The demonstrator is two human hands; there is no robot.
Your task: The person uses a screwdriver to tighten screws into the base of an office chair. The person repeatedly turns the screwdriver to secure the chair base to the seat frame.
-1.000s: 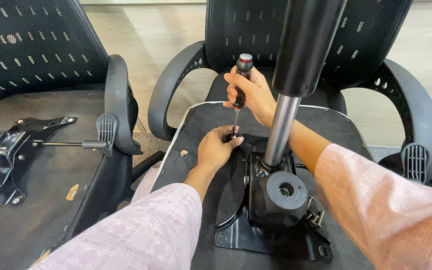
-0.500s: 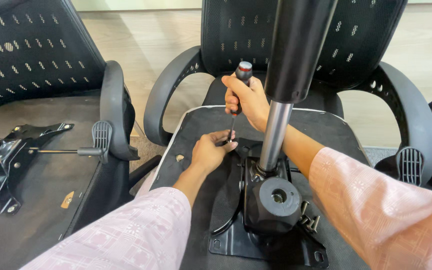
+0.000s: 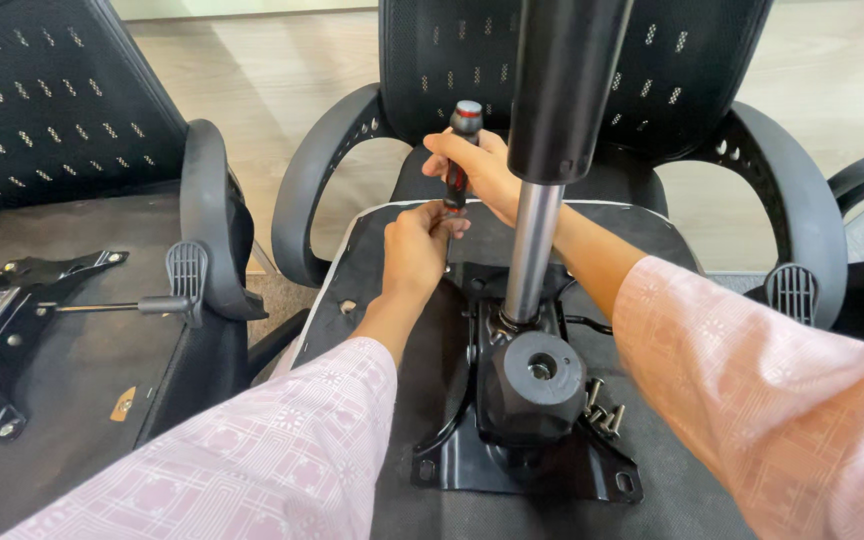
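Black-red screwdriver [image 3: 459,160] in R hand [image 3: 480,172] grip

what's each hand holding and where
The right hand grips the screwdriver by its red-and-black handle; the left hand pinches its shaft lower down.

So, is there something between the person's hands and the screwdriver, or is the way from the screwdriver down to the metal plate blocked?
Nothing visible separates them: the right hand grips the screwdriver handle, and the left hand pinches its shaft lower down. The left hand's fingers hide the tip, so whether it touches the mounting plate cannot be told. The gas cylinder stands beside, not across.
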